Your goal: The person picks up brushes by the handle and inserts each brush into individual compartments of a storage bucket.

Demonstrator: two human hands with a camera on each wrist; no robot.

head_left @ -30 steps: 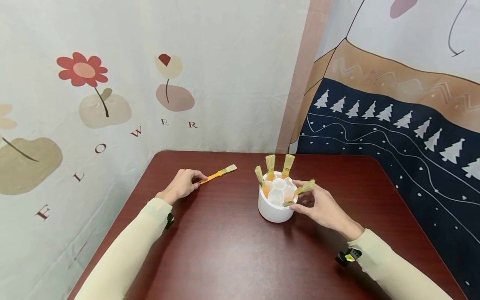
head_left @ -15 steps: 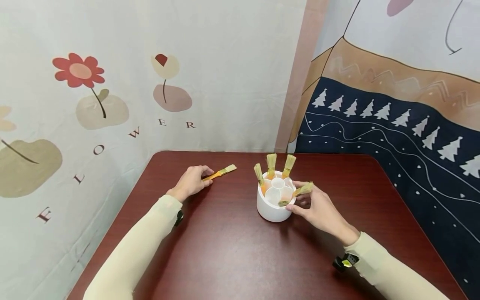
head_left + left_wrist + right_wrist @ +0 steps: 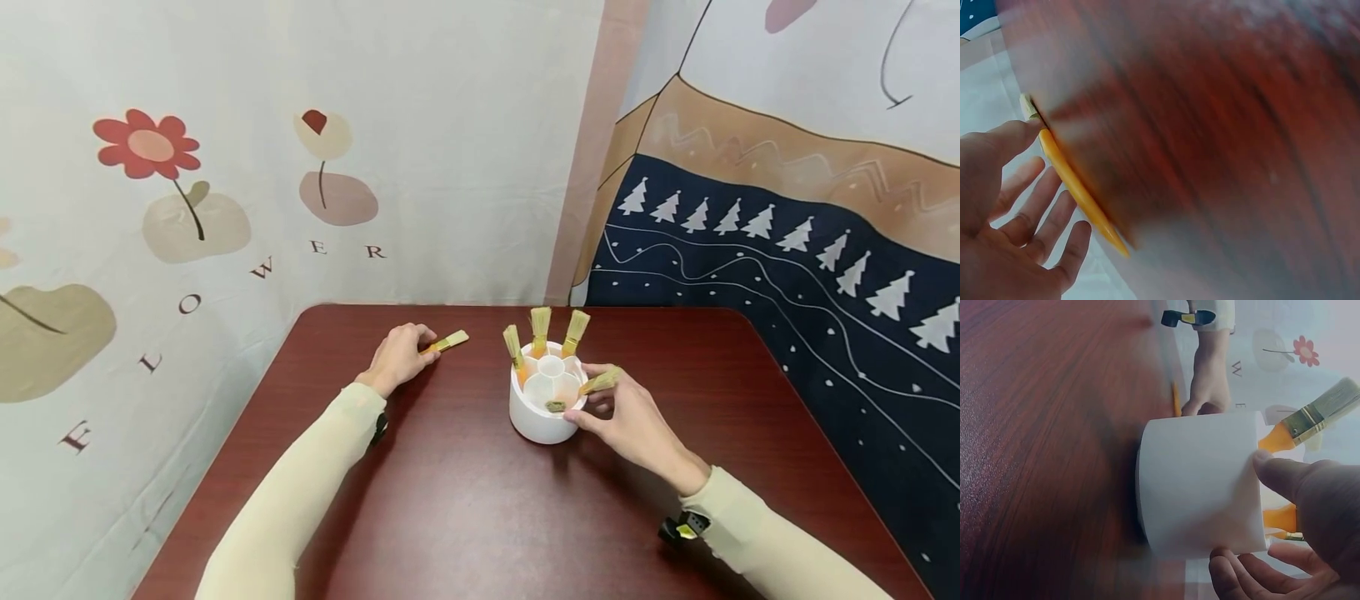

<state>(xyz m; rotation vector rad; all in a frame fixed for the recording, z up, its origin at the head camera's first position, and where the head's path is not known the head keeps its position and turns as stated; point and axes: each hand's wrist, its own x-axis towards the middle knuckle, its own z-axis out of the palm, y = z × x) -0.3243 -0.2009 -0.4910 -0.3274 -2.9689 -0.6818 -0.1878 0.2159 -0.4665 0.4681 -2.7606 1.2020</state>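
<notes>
A white round brush holder (image 3: 536, 423) stands on the table, divided inside into petal-like compartments. My right hand (image 3: 637, 423) holds its right side, the thumb on the rim and the fingers round the wall. Several paintbrushes with orange handles stand in it bristles up, among them a tilted paintbrush (image 3: 1310, 419) near that thumb. Left of the holder a loose paintbrush (image 3: 452, 341) lies on the table. My left hand (image 3: 401, 354) is over its handle (image 3: 1079, 190), the thumb beside the ferrule and the other fingers loosely spread along the far side.
The dark red-brown wooden table (image 3: 465, 508) has its far edge against a printed fabric wall (image 3: 450, 167) with flowers and letters. Another navy curtain (image 3: 720, 250) with white trees hangs at the right.
My left hand has slid to the right along the loose paintbrush, from its handle end toward the bristles. The brush stays on the table. My right hand keeps hold of the holder.
</notes>
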